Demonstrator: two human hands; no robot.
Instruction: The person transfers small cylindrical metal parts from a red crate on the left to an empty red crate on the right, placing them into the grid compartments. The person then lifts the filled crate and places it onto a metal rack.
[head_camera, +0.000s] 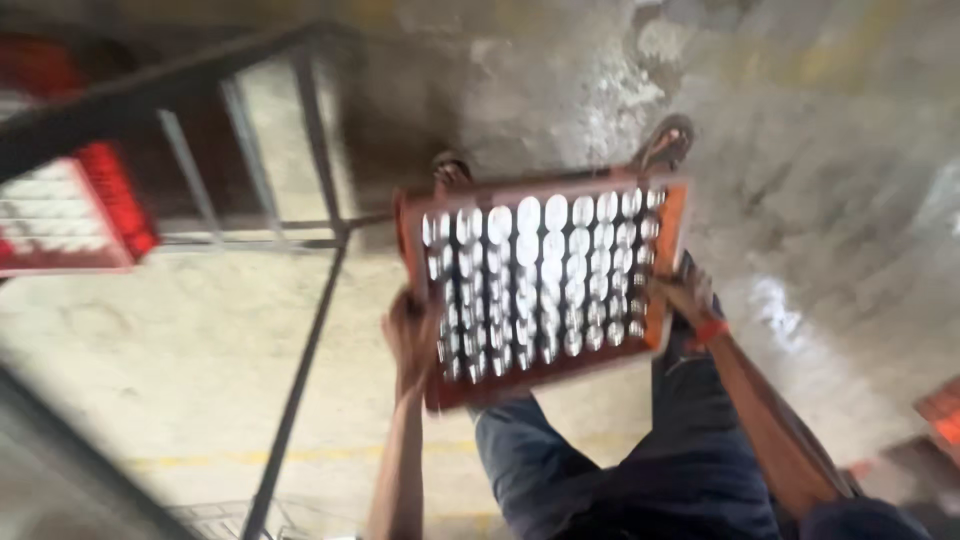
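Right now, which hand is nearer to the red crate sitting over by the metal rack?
Left. The left hand grips the carried tray on the side toward the red crate; the right hand holds the tray's far side.

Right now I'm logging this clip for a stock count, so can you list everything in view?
Red-brown rectangular crate: one, centre, carried above the floor, held at both side edges.
Shiny silver round tops: many, in rows filling the crate; too blurred to count.
Red crate with white contents: one, far left, behind the frame.
Dark metal frame: one, left, bars crossing the floor.
Orange-red object: one, right edge, kind unclear.
Grey concrete floor: stained, faint yellow line low down.
Sandalled feet: two, past the crate's far edge.
Dark blue trousers: bottom centre.
Left hand: grip on the crate's left edge.
Right hand: grip on the right edge, orange-red wristband.
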